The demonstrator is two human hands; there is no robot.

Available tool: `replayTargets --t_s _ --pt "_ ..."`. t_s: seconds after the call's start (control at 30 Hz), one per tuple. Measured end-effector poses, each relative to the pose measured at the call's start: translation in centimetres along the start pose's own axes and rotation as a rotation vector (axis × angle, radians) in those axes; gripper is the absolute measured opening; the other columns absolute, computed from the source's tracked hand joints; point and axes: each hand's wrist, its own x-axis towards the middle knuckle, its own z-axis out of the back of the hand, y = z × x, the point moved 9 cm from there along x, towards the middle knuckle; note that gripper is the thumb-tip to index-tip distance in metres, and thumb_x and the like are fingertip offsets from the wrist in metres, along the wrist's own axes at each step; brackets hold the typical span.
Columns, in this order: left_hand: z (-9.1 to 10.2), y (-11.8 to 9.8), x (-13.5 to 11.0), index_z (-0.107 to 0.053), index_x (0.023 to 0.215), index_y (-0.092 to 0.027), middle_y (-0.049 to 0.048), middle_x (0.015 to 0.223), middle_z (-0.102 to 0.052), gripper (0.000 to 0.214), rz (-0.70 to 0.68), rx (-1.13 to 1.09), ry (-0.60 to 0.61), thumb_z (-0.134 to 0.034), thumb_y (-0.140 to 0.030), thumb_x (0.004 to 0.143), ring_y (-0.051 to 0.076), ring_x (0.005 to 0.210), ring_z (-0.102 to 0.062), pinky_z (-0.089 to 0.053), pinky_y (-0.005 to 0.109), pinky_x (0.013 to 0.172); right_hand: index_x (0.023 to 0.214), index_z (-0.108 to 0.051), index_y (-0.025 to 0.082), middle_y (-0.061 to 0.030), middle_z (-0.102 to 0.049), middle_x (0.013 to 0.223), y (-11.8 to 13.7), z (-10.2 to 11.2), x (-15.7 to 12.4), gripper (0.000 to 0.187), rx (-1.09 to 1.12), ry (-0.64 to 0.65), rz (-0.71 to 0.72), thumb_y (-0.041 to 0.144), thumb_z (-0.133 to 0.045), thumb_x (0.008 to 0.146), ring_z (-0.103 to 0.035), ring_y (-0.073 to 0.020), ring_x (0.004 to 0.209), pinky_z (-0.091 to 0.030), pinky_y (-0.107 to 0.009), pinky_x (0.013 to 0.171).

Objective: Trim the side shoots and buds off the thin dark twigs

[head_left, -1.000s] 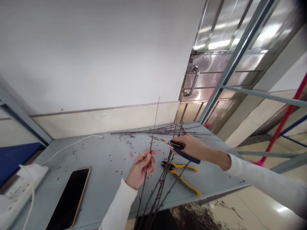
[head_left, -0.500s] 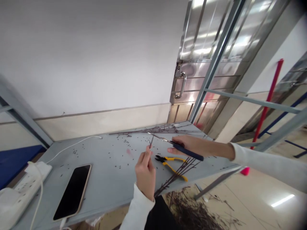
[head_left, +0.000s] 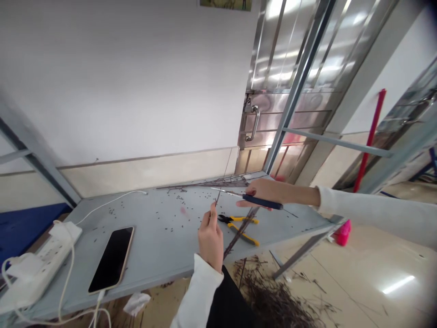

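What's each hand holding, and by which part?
Left hand: a thin twig, pinched at the bottom of its visible length. Right hand: scissors, by the dark handles.

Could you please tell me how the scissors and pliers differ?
The scissors are in the right hand; the pliers lie on the table. The scissors' handles look dark blue, the pliers' yellow and dark. The scissors' blades are long and silvery, the pliers' jaws short and dark. Both are hand tools.

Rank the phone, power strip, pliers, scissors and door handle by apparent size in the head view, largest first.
1. Power strip
2. Phone
3. Pliers and scissors: unsure, as the right hand partly covers the scissors
4. Door handle
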Motion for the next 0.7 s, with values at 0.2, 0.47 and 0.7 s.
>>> replayTargets --t_s 0.2,0.47,0.7 --pt "0.1 -0.2 -0.2 -0.050 0.127 -0.020 0.0102 0.090 -0.069 0.053 -0.002 -0.005 -0.012 -0.035 0.002 0.081 0.020 0.073 -0.067 -0.049 0.028 0.061 0.041 -0.042 0.018 0.0012 -0.044 0.031 -0.8 -0.5 -0.6 0.060 0.045 0.043 -0.030 0.067 -0.048 0.075 -0.043 -0.0094 0.029 -0.035 -0.022 0.038" --pt "0.0 -0.1 -0.2 -0.053 0.125 -0.020 0.0100 0.091 -0.070 0.053 0.005 -0.013 -0.003 -0.034 0.002 0.081 0.019 0.070 -0.066 -0.048 0.026 0.059 0.045 -0.048 0.016 0.0021 -0.048 0.036 -1.5 -1.6 -1.1 0.058 0.156 0.110 -0.061 0.067 -0.051 0.074 -0.045 -0.0082 0.032 -0.042 -0.023 0.044" --pt "0.4 0.6 0.8 -0.063 0.110 -0.017 0.0075 0.079 -0.070 0.033 0.127 -0.298 0.050 -0.036 -0.014 0.090 0.017 0.066 -0.063 -0.047 0.026 0.062 0.060 -0.044 0.019 0.0054 -0.045 0.044 -0.8 -2.4 -0.4 0.052 0.115 0.089 0.079 0.066 -0.042 0.081 -0.044 -0.0084 0.041 -0.037 -0.022 0.047"
